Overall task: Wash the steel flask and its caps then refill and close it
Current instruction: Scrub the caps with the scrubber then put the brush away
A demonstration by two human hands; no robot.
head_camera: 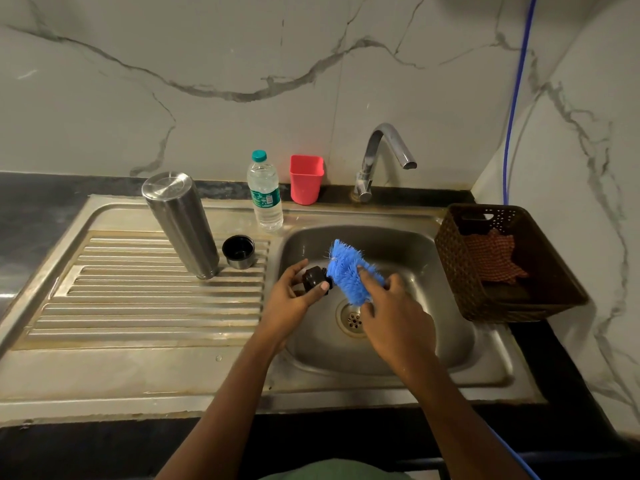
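Observation:
The steel flask point(180, 223) stands upside down on the ribbed drainboard point(145, 299), left of the sink. Beside it sits the outer steel cap point(239, 251), open side up with a black inside. Over the sink bowl point(398, 341), my left hand point(294, 299) grips a small black inner cap point(313, 278) between fingers and thumb. My right hand point(391, 313) holds a blue bristle brush point(349, 271), whose bristles press against the black cap.
A plastic water bottle point(265, 194) with a teal cap and a red plastic cup point(306, 180) stand behind the sink rim. The tap point(381, 157) is at the back, no water running. A brown basket point(509, 265) with a cloth sits on the right.

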